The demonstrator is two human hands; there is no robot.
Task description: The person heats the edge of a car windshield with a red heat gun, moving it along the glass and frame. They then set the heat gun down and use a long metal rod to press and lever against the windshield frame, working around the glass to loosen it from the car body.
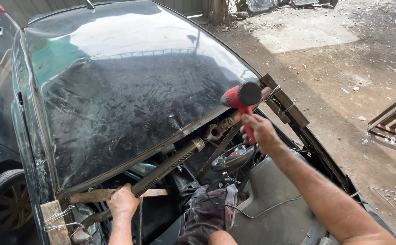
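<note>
The head view looks down on a dirt yard, where a dark car roof panel with cracked, film-covered glass (125, 100) lies tilted over a stripped car cabin. The right hand (261, 131) is closed around the grip of a red heat gun (239, 97), whose nozzle points at the glass's lower edge, apparently to warm it. The left hand (123, 202) is wrapped around a long threaded steel bar (171, 165) that braces the frame underneath. A steering wheel (232, 159) sits below.
</note>
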